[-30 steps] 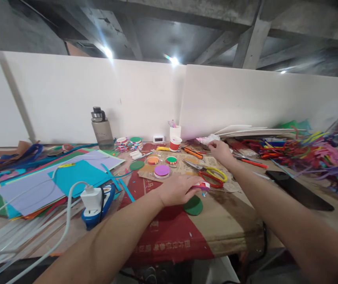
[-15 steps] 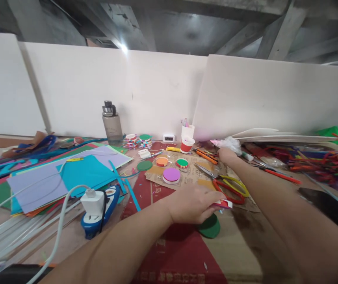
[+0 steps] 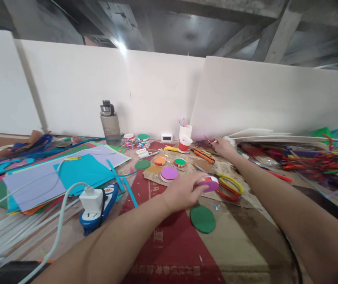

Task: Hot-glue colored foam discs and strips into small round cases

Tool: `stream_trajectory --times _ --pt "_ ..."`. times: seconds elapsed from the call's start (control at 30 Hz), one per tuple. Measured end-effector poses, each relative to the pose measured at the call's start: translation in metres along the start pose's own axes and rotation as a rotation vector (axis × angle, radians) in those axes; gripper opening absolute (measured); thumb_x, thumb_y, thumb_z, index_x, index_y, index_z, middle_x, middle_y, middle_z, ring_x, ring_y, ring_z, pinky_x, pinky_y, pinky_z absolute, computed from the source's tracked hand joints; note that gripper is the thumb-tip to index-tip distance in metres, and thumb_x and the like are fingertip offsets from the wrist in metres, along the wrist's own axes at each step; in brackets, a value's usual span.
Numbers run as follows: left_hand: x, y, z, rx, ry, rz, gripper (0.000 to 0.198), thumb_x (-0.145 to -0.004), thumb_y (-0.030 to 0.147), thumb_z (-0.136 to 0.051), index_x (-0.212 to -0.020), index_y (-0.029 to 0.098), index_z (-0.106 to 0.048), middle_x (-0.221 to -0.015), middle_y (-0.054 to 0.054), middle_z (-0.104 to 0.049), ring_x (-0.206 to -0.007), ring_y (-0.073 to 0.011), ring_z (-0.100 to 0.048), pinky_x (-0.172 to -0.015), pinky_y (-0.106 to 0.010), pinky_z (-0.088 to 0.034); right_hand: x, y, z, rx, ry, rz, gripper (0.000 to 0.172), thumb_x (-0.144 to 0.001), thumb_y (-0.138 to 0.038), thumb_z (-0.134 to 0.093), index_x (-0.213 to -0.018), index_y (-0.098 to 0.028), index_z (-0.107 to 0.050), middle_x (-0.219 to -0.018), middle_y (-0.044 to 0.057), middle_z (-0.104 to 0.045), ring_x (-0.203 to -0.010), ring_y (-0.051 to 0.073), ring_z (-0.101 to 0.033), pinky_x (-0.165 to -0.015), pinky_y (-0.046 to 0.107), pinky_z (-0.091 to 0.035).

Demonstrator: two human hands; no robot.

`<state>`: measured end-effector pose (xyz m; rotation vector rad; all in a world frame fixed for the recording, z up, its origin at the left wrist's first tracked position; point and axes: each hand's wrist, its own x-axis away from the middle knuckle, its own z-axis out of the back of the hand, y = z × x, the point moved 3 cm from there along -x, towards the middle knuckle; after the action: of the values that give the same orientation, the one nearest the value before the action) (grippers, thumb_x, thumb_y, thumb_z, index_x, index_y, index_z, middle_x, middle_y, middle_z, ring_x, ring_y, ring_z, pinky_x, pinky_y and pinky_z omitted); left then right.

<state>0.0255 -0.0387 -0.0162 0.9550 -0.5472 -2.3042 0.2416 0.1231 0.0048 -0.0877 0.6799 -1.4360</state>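
Over the middle of the table, my left hand (image 3: 182, 192) grips a purple and white disc (image 3: 208, 184) by its edge. Below it a green paper circle (image 3: 202, 219) lies flat on the cardboard (image 3: 240, 252). Farther back, my right hand (image 3: 223, 148) pinches a thin pinkish item (image 3: 209, 139) beside a crumpled clear plastic bag (image 3: 231, 141); its details are too small to tell. Yellow-handled scissors (image 3: 231, 182) and red-handled scissors (image 3: 228, 193) lie between the hands. Another purple-topped disc (image 3: 169, 173) rests on brown paper, with an orange disc (image 3: 160, 160) and a green disc (image 3: 180, 162) behind.
Coloured paper sheets (image 3: 36, 185) and a blue power strip (image 3: 92, 221) with a cable occupy the left. A bottle (image 3: 110, 128), red-and-white cup (image 3: 184, 144) and small clock (image 3: 166, 137) stand at the back. Colourful pipe cleaners (image 3: 319, 161) are heaped at the right.
My left hand has lifted and turned the disc, showing its purple face and uncovering the green circle. My right hand has moved off the plastic bag and now holds the thin pinkish item.
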Motion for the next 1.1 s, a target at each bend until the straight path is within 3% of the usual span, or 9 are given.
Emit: stream_trajectory --times 0.07,0.13,0.2,0.3,0.37,0.63,0.87,1.0,1.1 --pt "-0.004 -0.014 0.006 0.273 0.168 0.218 0.027 -0.090 0.033 -0.054 -0.107 0.016 -0.064 -0.090 -0.006 -0.070 -0.075 -0.0165 -0.065 -0.066 -0.027 -0.053 0.017 -0.017 0.006 -0.295 -0.077 0.021 0.031 -0.094 -0.033 -0.045 -0.108 -0.016 -0.067 -0.073 0.006 -0.064 -0.056 0.014 -0.054 -0.053 0.027 -0.047" --pt "-0.008 -0.026 0.011 0.650 0.297 0.338 0.035 -0.085 0.036 -0.060 -0.113 0.014 -0.062 -0.096 -0.006 -0.070 -0.065 -0.0134 -0.062 -0.052 -0.024 -0.051 0.041 -0.038 0.009 -0.549 -0.167 0.064 0.034 -0.090 -0.039 -0.050 -0.107 -0.015 -0.068 -0.073 0.005 -0.063 -0.051 0.011 -0.049 -0.046 0.025 -0.043" --pt "-0.012 -0.033 0.019 0.896 0.415 0.340 0.039 -0.078 0.036 -0.070 -0.109 0.013 -0.063 -0.097 -0.007 -0.070 -0.067 -0.0119 -0.061 -0.050 -0.021 -0.051 0.067 -0.059 0.010 -0.733 -0.244 0.101 0.033 -0.084 -0.038 -0.058 -0.105 -0.016 -0.069 -0.078 0.005 -0.064 -0.054 0.010 -0.049 -0.048 0.024 -0.043" --pt "-0.016 -0.036 0.029 1.109 0.446 0.328 0.036 -0.071 0.032 -0.078 -0.097 0.012 -0.066 -0.082 -0.004 -0.070 -0.061 -0.0096 -0.060 -0.047 -0.017 -0.049 0.100 -0.083 0.010 -1.208 -0.516 0.039 0.035 -0.071 -0.020 -0.070 -0.106 -0.019 -0.071 -0.079 0.002 -0.064 -0.059 0.008 -0.051 -0.052 0.020 -0.044" --pt "-0.016 -0.035 0.035 1.185 0.431 0.325 0.032 -0.069 0.028 -0.080 -0.093 0.012 -0.066 -0.075 -0.003 -0.069 -0.057 -0.0085 -0.059 -0.045 -0.016 -0.047 0.112 -0.090 0.012 -1.361 -0.603 -0.001 0.043 -0.065 -0.008 -0.072 -0.106 -0.020 -0.071 -0.079 0.000 -0.065 -0.061 0.007 -0.052 -0.053 0.018 -0.044" --pt "-0.016 -0.037 0.039 1.291 0.390 0.393 0.024 -0.075 0.021 -0.077 -0.094 0.011 -0.066 -0.076 -0.003 -0.069 -0.059 -0.0106 -0.063 -0.049 -0.020 -0.052 0.119 -0.078 0.008 -1.472 -0.596 -0.139 0.026 -0.072 -0.015 -0.074 -0.098 -0.015 -0.071 -0.092 0.008 -0.073 -0.057 0.007 -0.053 -0.049 0.019 -0.041" --pt "-0.013 -0.042 0.030 1.251 0.245 0.399 0.035 -0.072 0.026 -0.082 -0.099 0.011 -0.066 -0.078 -0.003 -0.068 -0.060 -0.0099 -0.062 -0.049 -0.018 -0.051 0.119 -0.082 0.010 -1.549 -0.678 -0.180 0.025 -0.070 -0.012 -0.072 -0.095 -0.014 -0.071 -0.079 0.003 -0.068 -0.053 0.004 -0.045 -0.045 0.015 -0.035" --pt "-0.011 -0.041 0.028 1.228 0.218 0.378 0.039 -0.068 0.028 -0.084 -0.098 0.011 -0.066 -0.078 -0.004 -0.069 -0.062 -0.0112 -0.064 -0.050 -0.019 -0.051 0.120 -0.082 0.010 -1.537 -0.637 -0.162 0.019 -0.070 -0.020 -0.077 -0.085 -0.015 -0.067 -0.071 -0.001 -0.062 -0.052 0.004 -0.044 -0.045 0.015 -0.034" --pt "-0.011 -0.039 0.028 1.217 0.199 0.355 0.041 -0.066 0.029 -0.086 -0.096 0.011 -0.067 -0.077 -0.004 -0.069 -0.062 -0.0120 -0.064 -0.050 -0.020 -0.051 0.121 -0.080 0.007 -1.512 -0.615 -0.158 0.027 -0.066 -0.028 -0.084 -0.080 -0.015 -0.065 -0.067 -0.003 -0.059 -0.051 0.004 -0.042 -0.046 0.015 -0.032"
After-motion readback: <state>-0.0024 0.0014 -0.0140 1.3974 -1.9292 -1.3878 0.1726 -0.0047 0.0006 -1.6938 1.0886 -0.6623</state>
